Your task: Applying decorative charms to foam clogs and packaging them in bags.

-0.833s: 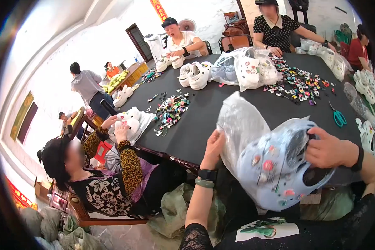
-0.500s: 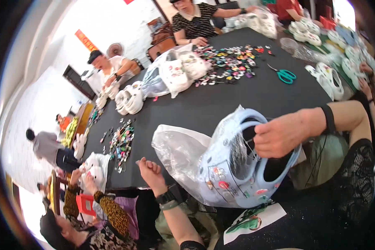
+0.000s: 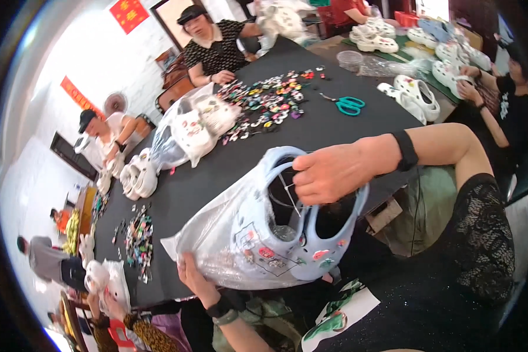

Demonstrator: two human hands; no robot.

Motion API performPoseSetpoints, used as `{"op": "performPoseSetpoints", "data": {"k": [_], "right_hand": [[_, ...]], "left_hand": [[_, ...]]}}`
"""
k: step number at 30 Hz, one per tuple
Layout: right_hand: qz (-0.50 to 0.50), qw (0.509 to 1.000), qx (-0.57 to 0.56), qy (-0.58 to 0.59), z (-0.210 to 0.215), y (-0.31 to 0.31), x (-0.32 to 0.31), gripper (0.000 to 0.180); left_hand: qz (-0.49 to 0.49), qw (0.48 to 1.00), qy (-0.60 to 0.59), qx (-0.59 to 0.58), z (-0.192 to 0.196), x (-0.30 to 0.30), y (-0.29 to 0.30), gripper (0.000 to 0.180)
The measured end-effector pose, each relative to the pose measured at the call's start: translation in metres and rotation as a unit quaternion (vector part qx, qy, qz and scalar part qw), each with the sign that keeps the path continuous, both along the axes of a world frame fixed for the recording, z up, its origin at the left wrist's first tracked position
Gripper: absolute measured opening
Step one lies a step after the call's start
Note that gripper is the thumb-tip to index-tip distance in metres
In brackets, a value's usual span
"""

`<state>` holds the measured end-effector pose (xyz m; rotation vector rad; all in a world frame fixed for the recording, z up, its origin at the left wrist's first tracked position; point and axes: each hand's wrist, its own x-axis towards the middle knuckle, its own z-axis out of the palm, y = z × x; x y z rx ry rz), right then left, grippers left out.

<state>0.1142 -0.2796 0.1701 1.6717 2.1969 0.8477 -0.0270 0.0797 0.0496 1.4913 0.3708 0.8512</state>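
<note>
A pair of light blue clogs (image 3: 317, 249) with colourful charms hangs tilted in front of me, partly inside a clear plastic bag (image 3: 208, 234). My right hand (image 3: 337, 170) is closed around the upper heel end of the clogs, near a thin clear tie that runs between them. At the bag's lower left edge, my left hand (image 3: 198, 281) has its fingers closed against the plastic; part of the grip is hidden. The bag covers the clogs' toe ends, while the heel openings stick out at the top.
The black table (image 3: 205, 188) bears piles of small charms (image 3: 270, 102), teal-handled scissors (image 3: 349, 105), bagged white clogs (image 3: 196, 132) and loose white clogs (image 3: 416, 97). Several people work around it; one person (image 3: 504, 105) handles white clogs at the right. A plastic tub (image 3: 349, 60) stands at the far side.
My right hand and the clogs have shifted left in view. My left hand, earlier apart from the bag with curled fingers, now touches its edge. The bag reaches further over the clogs. The view has turned right.
</note>
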Motion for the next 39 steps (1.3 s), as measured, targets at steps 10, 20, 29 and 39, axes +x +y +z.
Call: {"op": "performPoseSetpoints", "data": {"k": [10, 20, 29, 39], "right_hand": [[0.005, 0.995, 0.01, -0.1, -0.002, -0.007, -0.025, 0.006], [-0.057, 0.997, -0.01, -0.056, -0.002, -0.03, -0.035, 0.008], [-0.26, 0.945, 0.136, 0.145, -0.049, -0.035, 0.049, 0.025], [-0.422, 0.846, 0.159, 0.283, -0.091, 0.012, 0.085, 0.037]], "left_hand": [[0.005, 0.995, -0.049, -0.086, -0.004, 0.016, 0.003, 0.024], [0.059, 0.984, -0.104, -0.133, -0.057, -0.033, 0.113, 0.039], [0.043, 0.995, -0.066, -0.069, -0.029, -0.056, 0.081, 0.057], [-0.064, 0.971, 0.228, -0.021, -0.037, -0.133, 0.018, 0.048]]}}
